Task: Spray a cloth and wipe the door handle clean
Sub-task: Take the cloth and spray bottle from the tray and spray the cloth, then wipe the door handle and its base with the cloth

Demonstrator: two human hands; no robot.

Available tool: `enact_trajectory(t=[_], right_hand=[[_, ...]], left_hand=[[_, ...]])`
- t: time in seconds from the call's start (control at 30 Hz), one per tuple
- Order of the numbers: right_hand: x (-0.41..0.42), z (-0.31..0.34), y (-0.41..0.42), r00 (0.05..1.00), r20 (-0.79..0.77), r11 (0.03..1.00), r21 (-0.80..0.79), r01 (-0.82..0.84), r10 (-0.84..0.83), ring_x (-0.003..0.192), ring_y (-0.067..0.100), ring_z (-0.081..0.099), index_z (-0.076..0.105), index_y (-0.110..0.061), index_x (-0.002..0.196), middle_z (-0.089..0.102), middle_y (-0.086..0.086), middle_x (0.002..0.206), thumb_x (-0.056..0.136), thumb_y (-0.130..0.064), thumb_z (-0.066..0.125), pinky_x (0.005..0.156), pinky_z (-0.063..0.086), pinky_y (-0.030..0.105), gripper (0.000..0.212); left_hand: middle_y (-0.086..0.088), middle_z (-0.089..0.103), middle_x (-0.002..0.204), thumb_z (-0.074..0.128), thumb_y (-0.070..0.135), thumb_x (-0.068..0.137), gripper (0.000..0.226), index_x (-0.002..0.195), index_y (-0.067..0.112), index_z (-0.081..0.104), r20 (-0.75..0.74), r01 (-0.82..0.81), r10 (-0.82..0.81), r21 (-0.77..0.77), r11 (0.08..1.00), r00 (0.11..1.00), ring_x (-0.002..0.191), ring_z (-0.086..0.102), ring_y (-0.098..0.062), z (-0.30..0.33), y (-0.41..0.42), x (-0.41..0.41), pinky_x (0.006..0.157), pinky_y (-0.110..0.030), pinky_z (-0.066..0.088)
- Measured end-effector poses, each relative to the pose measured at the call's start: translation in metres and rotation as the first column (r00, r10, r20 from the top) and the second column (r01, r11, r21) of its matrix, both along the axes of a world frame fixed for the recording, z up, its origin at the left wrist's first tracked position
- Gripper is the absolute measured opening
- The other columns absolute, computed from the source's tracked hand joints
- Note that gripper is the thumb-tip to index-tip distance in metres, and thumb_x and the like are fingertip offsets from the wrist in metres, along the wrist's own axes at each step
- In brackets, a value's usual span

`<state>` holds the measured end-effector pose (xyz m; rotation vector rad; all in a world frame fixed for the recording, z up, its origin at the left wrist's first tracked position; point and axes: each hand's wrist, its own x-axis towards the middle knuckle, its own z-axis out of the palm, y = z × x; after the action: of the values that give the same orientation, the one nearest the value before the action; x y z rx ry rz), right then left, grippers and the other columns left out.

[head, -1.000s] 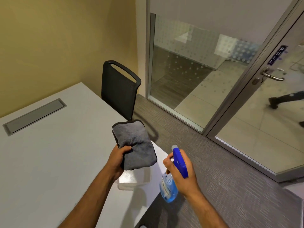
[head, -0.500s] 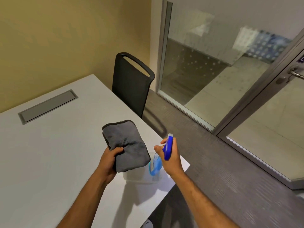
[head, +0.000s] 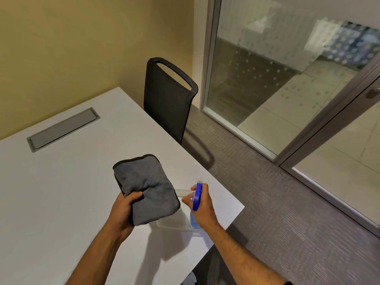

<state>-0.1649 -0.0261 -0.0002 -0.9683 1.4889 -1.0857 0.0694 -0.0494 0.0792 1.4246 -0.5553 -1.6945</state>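
My left hand [head: 123, 212] grips the near edge of a folded grey cloth [head: 145, 186] and holds it up over the white table [head: 61, 192]. My right hand [head: 202, 206] is wrapped around a spray bottle [head: 197, 197] with a blue trigger head and pale blue liquid. The bottle stands inside a clear plastic tray [head: 174, 223] by the table's near right corner, just right of the cloth. The door handle is out of view; only the door's lock plate [head: 372, 93] shows at the far right edge.
A black mesh chair [head: 167, 97] stands at the table's far right side. A grey cable hatch [head: 63, 129] is set in the tabletop. Glass wall panels [head: 277, 68] and the glass door frame [head: 320, 124] run along the right, with grey carpet [head: 277, 202] between.
The view has swung left, so the door handle left the frame. My right hand has brought the spray bottle from beside the table down into the clear tray. The cloth stays in my left hand.
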Motion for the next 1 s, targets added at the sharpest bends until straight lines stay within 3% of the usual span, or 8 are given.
enact_trajectory(t=[0.17,0.37,0.5,0.53,0.6,0.7,0.83,1.0], right_hand=[[0.001,-0.023,0.007,0.998,-0.046,0.999,-0.02,-0.042,0.041,0.111,0.025,0.063,0.04,-0.023,0.125,0.057,-0.009,0.119,0.079,-0.019,0.087,0.084,0.059,0.019,0.066],[-0.025,-0.026,0.012,0.965,-0.134,0.974,0.049,-0.221,0.226,0.125,0.024,0.055,0.03,-0.047,0.134,0.045,-0.006,0.138,0.074,-0.018,0.087,0.098,0.058,0.034,0.088],[-0.064,0.005,0.029,0.955,-0.071,0.957,0.046,-0.287,0.289,0.141,-0.002,0.033,0.012,-0.054,0.148,0.03,-0.02,0.153,0.077,-0.021,0.076,0.107,0.044,0.016,0.101],[-0.075,0.019,0.032,0.964,-0.074,0.967,0.019,-0.253,0.254,0.144,-0.003,0.029,0.013,-0.051,0.149,0.029,-0.019,0.156,0.077,-0.023,0.07,0.11,0.038,0.014,0.095],[-0.099,0.049,0.035,0.995,-0.04,0.995,-0.037,-0.091,0.089,0.147,0.012,0.032,0.025,-0.037,0.149,0.035,-0.006,0.157,0.078,-0.019,0.06,0.119,0.031,0.028,0.081],[-0.139,0.106,0.033,0.964,0.224,0.989,-0.001,0.148,-0.144,0.136,0.02,0.052,0.043,-0.026,0.144,0.053,0.003,0.149,0.084,-0.029,0.073,0.113,0.041,0.039,0.067],[-0.196,0.167,0.04,0.81,0.558,0.982,0.155,0.108,-0.177,0.114,0.028,0.07,0.063,-0.008,0.132,0.073,0.015,0.125,0.082,-0.048,0.06,0.1,0.055,0.044,0.064],[-0.274,0.185,0.074,0.822,0.42,0.922,0.228,0.313,-0.383,0.1,0.039,0.074,0.071,0.003,0.111,0.078,0.023,0.105,0.081,-0.009,0.081,0.092,0.06,0.052,0.034]], left_hand=[[-0.004,0.079,0.101,0.055,0.006,0.097,0.031,0.109,0.029,0.072,-0.019,-0.04,0.039,-0.019,0.999,0.999,0.087,0.07,-0.032,0.008,-0.002,-0.007,0.047,-0.034,0.056],[-0.007,0.078,0.109,0.065,0.011,0.088,0.033,0.119,0.023,0.069,0.02,-0.019,0.02,-0.068,0.998,1.0,0.093,0.073,-0.031,0.03,-0.011,-0.031,0.055,-0.036,0.059],[-0.008,0.079,0.109,0.07,0.02,0.074,0.049,0.124,0.02,0.068,0.043,0.063,-0.058,-0.144,0.988,0.997,0.094,0.076,-0.03,0.052,-0.021,-0.063,0.059,-0.038,0.061],[-0.007,0.079,0.109,0.07,0.02,0.075,0.048,0.123,0.02,0.068,0.044,0.093,-0.087,-0.168,0.981,0.995,0.094,0.077,-0.029,0.058,-0.024,-0.074,0.062,-0.039,0.063],[-0.007,0.081,0.108,0.07,0.019,0.076,0.045,0.122,0.02,0.068,0.038,0.166,-0.161,-0.208,0.964,0.986,0.093,0.079,-0.027,0.071,-0.027,-0.101,0.068,-0.039,0.064],[-0.005,0.082,0.105,0.078,0.024,0.071,0.053,0.122,0.021,0.066,0.03,0.309,-0.311,-0.242,0.92,0.95,0.093,0.081,-0.025,0.089,-0.022,-0.156,0.07,-0.034,0.065],[0.002,0.083,0.101,0.083,0.031,0.06,0.067,0.123,0.021,0.063,0.087,0.502,-0.499,-0.265,0.823,0.862,0.094,0.08,-0.02,0.1,-0.003,-0.247,0.073,-0.028,0.063],[-0.009,0.082,0.106,0.068,0.004,0.073,0.048,0.121,0.014,0.068,0.115,0.635,-0.631,-0.272,0.723,0.767,0.097,0.079,-0.024,0.104,0.028,-0.356,0.076,-0.029,0.062]])
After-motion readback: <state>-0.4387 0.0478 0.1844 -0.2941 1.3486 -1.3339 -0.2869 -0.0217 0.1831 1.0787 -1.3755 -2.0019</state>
